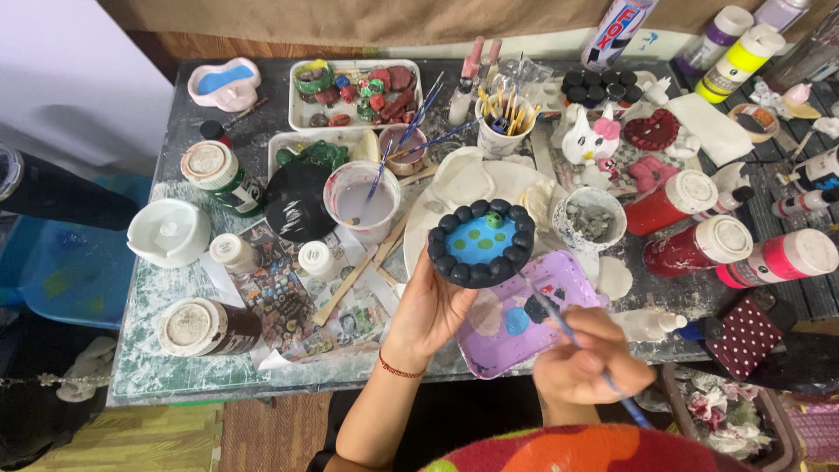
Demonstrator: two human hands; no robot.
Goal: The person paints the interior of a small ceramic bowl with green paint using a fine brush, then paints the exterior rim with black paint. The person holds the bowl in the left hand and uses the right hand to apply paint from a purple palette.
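We hold the round dish (480,242) up in our left hand (430,308), fingers cupped under its near rim, so it sits above the worktop (166,367) and just beyond the purple palette (572,280). The dish is blue inside with green dots, and a ring of dark beads runs round its edge; its open face is turned up toward us.

Our right hand (584,363) is closed round a thin brush (559,319), pinching it pen-fashion. The brush runs up and to the left from that hand, and its tip lies over the palette, close to the dish's near right edge. So the dish lies up and left of the right hand, along the line of the brush. The left hand touches the dish; the right hand does not.
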